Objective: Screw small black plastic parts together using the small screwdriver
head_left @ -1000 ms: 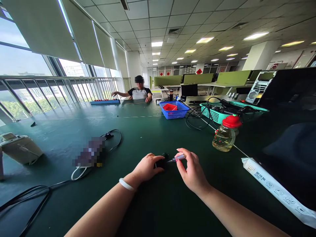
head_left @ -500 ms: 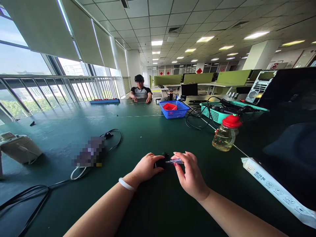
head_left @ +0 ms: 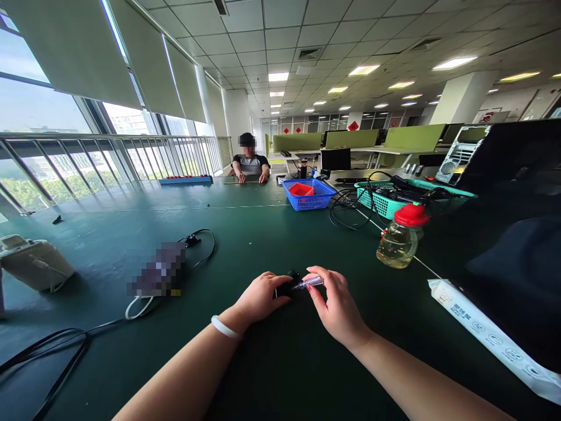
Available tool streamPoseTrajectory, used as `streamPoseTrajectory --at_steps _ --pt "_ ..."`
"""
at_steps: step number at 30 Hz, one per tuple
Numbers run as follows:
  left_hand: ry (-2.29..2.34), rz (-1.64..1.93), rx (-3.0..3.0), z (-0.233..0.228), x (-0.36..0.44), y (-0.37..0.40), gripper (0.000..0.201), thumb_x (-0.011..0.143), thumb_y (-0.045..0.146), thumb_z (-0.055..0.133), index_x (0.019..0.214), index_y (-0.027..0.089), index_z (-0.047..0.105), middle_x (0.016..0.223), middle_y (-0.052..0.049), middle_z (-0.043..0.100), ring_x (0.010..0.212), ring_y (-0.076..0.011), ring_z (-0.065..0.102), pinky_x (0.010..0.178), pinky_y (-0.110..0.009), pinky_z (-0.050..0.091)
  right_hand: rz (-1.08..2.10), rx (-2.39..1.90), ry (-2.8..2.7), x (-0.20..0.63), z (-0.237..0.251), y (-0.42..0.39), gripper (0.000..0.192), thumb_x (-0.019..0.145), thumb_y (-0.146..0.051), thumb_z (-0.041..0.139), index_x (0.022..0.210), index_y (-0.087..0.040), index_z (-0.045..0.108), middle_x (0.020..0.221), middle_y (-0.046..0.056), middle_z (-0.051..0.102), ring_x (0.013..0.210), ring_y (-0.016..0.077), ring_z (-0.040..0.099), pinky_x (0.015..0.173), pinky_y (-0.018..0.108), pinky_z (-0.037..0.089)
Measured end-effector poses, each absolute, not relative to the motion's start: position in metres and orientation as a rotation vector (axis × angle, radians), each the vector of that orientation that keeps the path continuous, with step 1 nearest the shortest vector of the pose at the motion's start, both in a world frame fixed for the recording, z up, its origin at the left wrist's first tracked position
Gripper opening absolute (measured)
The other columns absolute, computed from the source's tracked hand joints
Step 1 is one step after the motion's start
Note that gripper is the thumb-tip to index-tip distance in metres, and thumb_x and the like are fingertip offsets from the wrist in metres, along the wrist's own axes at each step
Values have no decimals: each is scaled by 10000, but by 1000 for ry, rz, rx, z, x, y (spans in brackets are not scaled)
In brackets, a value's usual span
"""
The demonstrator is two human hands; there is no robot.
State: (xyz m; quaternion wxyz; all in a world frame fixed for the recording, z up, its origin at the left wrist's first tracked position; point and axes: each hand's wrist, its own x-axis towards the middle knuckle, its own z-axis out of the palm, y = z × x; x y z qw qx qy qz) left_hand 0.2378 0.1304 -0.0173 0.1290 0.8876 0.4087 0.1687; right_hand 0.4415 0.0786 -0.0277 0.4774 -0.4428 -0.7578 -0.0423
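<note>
My left hand [head_left: 259,299] is closed on a small black object [head_left: 286,288] low over the dark green table [head_left: 272,240], thumb below and fingers above. Its exact kind cannot be made out against the dark surface. In my right hand [head_left: 339,301] is a small screwdriver [head_left: 312,282] with a clear purplish handle, pinched between thumb and fingers. The shaft points left and slightly down, its tip at or very near the black object. Just beyond the fingertips, a small black piece [head_left: 293,273] shows.
Right of my hands stand a red-lidded bottle [head_left: 398,242] and a long white packet [head_left: 491,333]. Farther back are a blue basket [head_left: 309,200] and a green basket [head_left: 381,202] with cables. A blurred-out item [head_left: 160,269] and cords lie left. A person [head_left: 249,164] sits opposite.
The screwdriver's handle end has tipped up a little, and my right hand's fingers have shifted slightly left around it. My left hand stays in place.
</note>
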Motion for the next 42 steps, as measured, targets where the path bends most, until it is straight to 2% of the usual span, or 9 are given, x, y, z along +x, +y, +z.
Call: streamPoseTrajectory --at_steps 10,15,19,22,28,33,36,38,42 --pt "1142 726 2568 -10 239 124 391 844 268 622 1233 246 599 1173 -42 698 1061 -208 623 986 -366 478 -1 -978 -1678 444 -25 77 261 945 -198 515 1198 -242 472 1003 79 708 966 235 678 888 462 534" --pt "1392 918 2530 -10 238 126 359 918 284 513 1268 248 580 1244 -61 656 1165 -228 574 1037 -401 438 161 -971 -1428 454 -25 83 176 926 -257 569 1077 -225 485 1042 108 703 977 218 694 872 425 555" --pt "1690 727 2474 -13 236 128 467 929 269 470 1393 317 479 1325 -89 564 1147 -255 578 1026 -480 411 298 -1153 -1267 465 -35 101 210 870 -376 624 933 -224 494 978 111 749 958 258 715 864 460 549" --pt "1760 552 2479 -15 236 128 517 930 277 468 1438 357 418 1319 -89 545 1133 -253 576 1027 -493 385 405 -1230 -1181 471 -44 113 280 813 -446 655 904 -212 530 970 133 756 952 282 719 868 481 544" --pt "1763 419 2512 -10 238 124 384 930 245 400 1184 314 679 1264 -101 573 1085 -263 579 1002 -509 369 444 -1249 -1211 470 -48 113 300 802 -458 653 950 -204 594 984 122 758 954 278 714 895 495 531" --pt "1753 515 2476 -9 238 124 359 945 334 405 1015 288 754 1190 -76 631 1039 -241 585 999 -483 372 401 -1218 -1287 466 -43 108 259 828 -443 638 939 -213 597 981 110 759 943 267 715 887 472 539" --pt "1729 578 2480 -10 237 127 457 978 424 355 889 267 775 1155 -57 693 1064 -245 577 985 -464 386 388 -1221 -1300 466 -42 107 253 832 -437 629 944 -213 594 980 110 761 937 268 719 879 468 544" --pt "1711 598 2462 -10 236 128 512 995 435 311 886 243 773 1126 -54 725 1079 -252 580 985 -467 391 381 -1224 -1310 466 -41 107 244 830 -431 622 941 -216 592 969 105 764 931 267 721 876 467 544" --pt "1664 603 2439 -9 235 129 544 1002 462 261 1015 236 756 1117 -65 737 1104 -267 593 986 -474 415 367 -1250 -1317 465 -41 105 217 823 -407 610 925 -216 592 931 94 763 889 260 723 821 434 556"
